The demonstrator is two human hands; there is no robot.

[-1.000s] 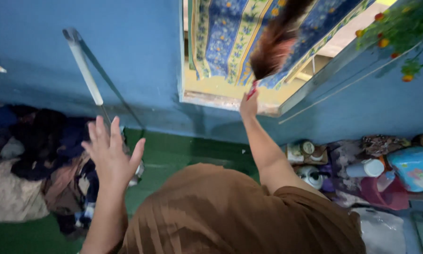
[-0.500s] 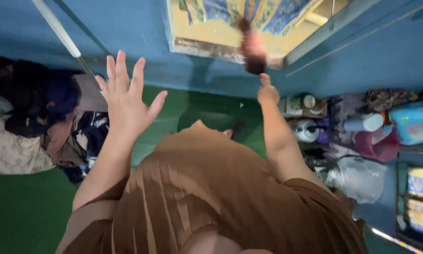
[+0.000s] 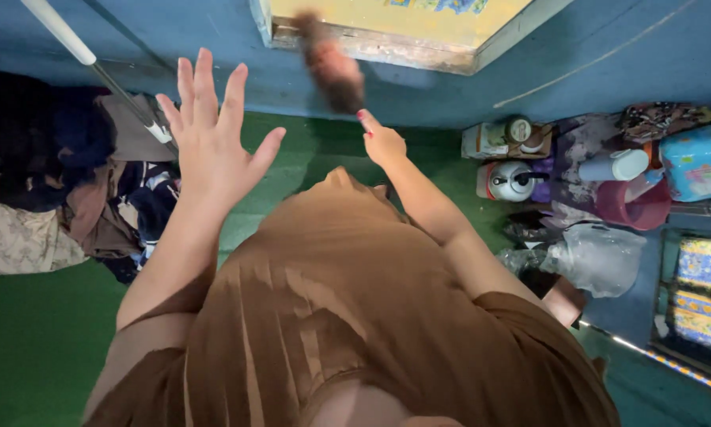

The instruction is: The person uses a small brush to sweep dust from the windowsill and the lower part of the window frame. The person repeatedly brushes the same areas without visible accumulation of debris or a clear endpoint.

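Item: 1 brown feather duster (image 3: 329,69), blurred, head against the blue wall (image 3: 213,39) just below the yellow window sill (image 3: 387,47). Right hand (image 3: 383,142): closed round the duster's thin handle at its lower end. Left hand (image 3: 209,130): raised, fingers spread wide, holding nothing. Handling, judged: very light, head soft and yielding, handle stiff; grip best kept low on the handle. Beyond: clothes pile (image 3: 63,182), white kettle (image 3: 510,180).

The right hand (image 3: 383,142) held a brown feather duster (image 3: 332,67) up by the blue wall (image 3: 419,95). The duster looked blurry. The left hand (image 3: 209,138) was empty, with its fingers spread wide. A pile of clothes (image 3: 71,182) lay on the green floor (image 3: 23,348). A kettle (image 3: 510,180) stood near the wall.
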